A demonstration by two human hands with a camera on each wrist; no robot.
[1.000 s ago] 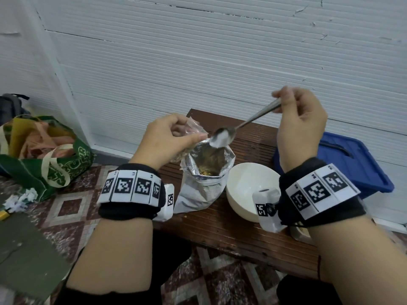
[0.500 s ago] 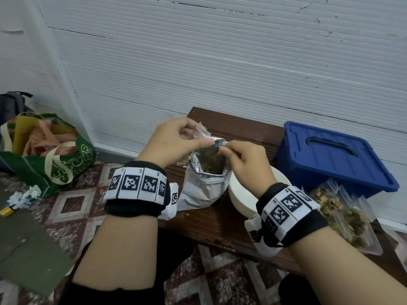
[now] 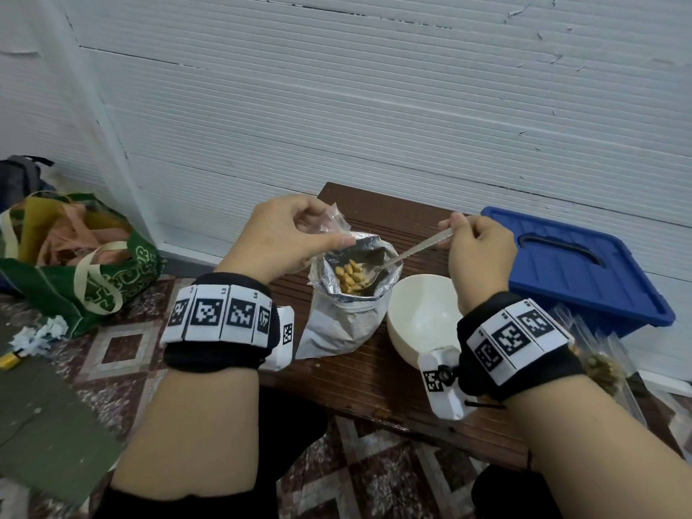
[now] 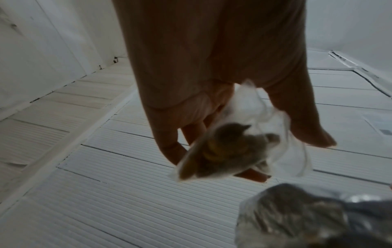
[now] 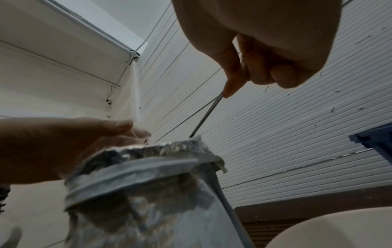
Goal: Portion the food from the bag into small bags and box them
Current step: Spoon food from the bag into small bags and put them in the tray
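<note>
A silver foil food bag (image 3: 342,320) stands open on the brown bench (image 3: 367,380), with yellowish pieces (image 3: 350,277) showing inside. My left hand (image 3: 284,234) pinches a small clear plastic bag (image 3: 331,222) just above the foil bag's left rim; the left wrist view shows that small bag (image 4: 229,151) holding a little food. My right hand (image 3: 475,245) grips the handle of a metal spoon (image 3: 408,252), whose bowl is down inside the foil bag. In the right wrist view the spoon handle (image 5: 208,114) slants into the foil bag (image 5: 148,184).
A white bowl (image 3: 423,320) sits right of the foil bag. Behind it is a blue lidded box (image 3: 576,267). Filled clear bags (image 3: 603,365) lie at the bench's right end. A green tote bag (image 3: 75,264) stands on the tiled floor at left, by the white wall.
A second ago the spoon was raised at the small bag's mouth. Then my right hand dropped to the foil bag's rim. Now it has drawn back right, with the spoon's bowl inside the foil bag.
</note>
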